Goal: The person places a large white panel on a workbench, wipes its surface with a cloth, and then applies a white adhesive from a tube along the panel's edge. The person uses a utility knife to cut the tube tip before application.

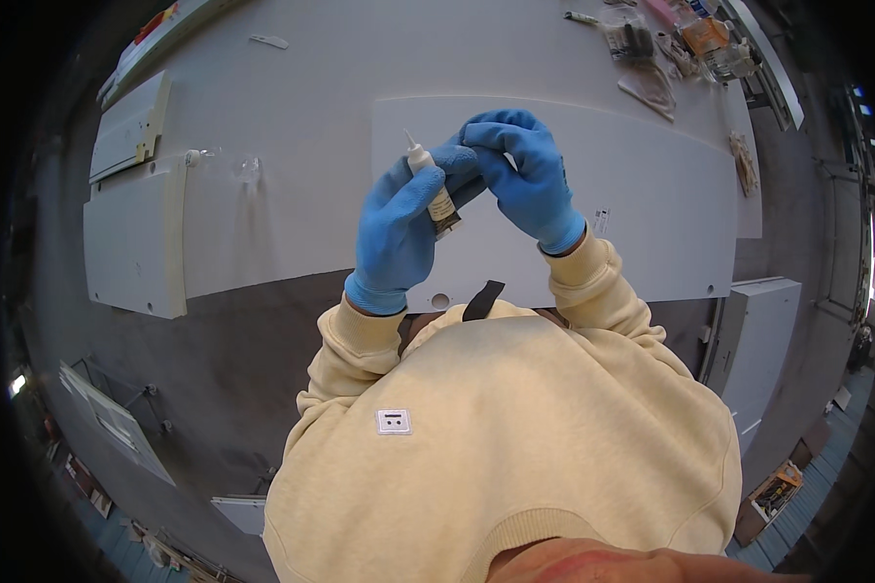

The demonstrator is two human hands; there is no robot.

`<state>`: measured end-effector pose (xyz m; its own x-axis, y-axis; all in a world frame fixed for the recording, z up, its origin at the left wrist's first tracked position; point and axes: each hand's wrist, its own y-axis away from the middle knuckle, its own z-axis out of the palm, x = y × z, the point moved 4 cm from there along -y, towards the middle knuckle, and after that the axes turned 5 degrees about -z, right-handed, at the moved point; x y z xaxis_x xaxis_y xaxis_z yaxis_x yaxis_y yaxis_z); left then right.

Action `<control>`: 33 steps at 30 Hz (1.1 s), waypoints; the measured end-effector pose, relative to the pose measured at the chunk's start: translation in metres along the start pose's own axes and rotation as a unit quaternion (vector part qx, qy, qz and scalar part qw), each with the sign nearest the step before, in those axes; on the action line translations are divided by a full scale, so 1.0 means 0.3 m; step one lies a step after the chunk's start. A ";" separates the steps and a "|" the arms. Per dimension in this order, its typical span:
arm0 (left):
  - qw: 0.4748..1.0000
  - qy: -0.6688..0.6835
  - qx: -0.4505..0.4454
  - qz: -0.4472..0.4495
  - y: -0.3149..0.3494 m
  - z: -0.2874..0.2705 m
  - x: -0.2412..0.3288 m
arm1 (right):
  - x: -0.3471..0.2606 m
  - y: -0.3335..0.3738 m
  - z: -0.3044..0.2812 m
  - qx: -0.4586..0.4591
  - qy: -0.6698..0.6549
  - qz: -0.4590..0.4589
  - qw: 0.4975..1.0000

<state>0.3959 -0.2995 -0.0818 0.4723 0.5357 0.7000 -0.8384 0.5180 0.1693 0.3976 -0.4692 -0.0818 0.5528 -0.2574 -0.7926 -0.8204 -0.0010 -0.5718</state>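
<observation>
My left hand (399, 228), in a blue knitted glove, is closed around a small white bottle (428, 178) with a thin pointed nozzle and a dark-and-pale label. The bottle is tilted, its nozzle pointing up and away from me. Just right of it, my right hand (527, 175), gloved alike, has its fingers curled together in a pinch near the left fingertips. A small white bit shows between those fingers, too little to name. Beneath both hands lies a large white panel (642, 204) with a small printed label and a round hole near its front edge.
A clear plastic bottle (246, 168) lies on the table at left, beside white boards (131, 248). A white-handled blade (268, 42) rests at the far left. Bags and bottles (705, 39) crowd the far right. A white cabinet (760, 340) stands to my right.
</observation>
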 end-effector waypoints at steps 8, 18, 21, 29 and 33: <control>0.966 -0.246 0.074 0.022 0.049 -0.011 0.079 | 0.004 0.019 0.019 0.010 -0.335 0.233 0.913; 0.906 -0.401 0.103 0.088 0.073 -0.022 0.066 | -0.041 0.009 0.056 0.023 -0.327 0.209 0.921; 0.906 -0.396 0.110 0.104 0.073 -0.016 0.065 | -0.047 0.004 0.060 0.025 -0.330 0.205 0.921; 0.896 -0.433 0.087 0.056 0.073 -0.003 0.073 | -0.076 -0.005 0.062 0.022 -0.310 0.200 0.929; 0.890 -0.442 0.080 0.070 0.075 -0.002 0.069 | -0.069 0.001 0.062 0.019 -0.300 0.210 0.930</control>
<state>0.3870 -0.2762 -0.0639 0.0204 -0.1843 0.9827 -0.9341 0.3469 0.0844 0.3886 -0.4460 -0.0695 0.1765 0.3588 -0.9166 -0.9829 0.0148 -0.1835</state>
